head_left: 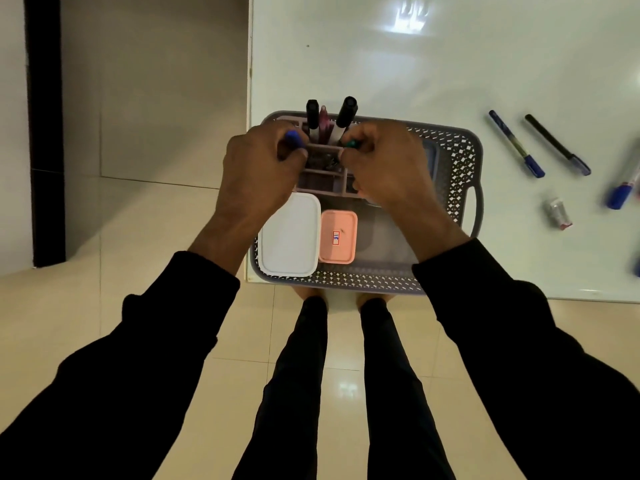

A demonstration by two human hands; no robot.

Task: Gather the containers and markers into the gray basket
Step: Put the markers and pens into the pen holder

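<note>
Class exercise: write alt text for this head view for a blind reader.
Left hand holds a blue-capped marker and right hand a green-capped marker over a gray perforated plastic basket; more pens lie on the white table.

Organizer and containers in basket; pens right.

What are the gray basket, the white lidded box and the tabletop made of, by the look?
Gray perforated basket: likely moulded plastic, matte; uniform punched lattice and a moulded-in handle. White rectangular lidded box: probably plastic, smooth satin, rounded corners and a raised rim. White tabletop: glossy, glass or laminate; it mirrors a light, and I can't tell which.
</note>
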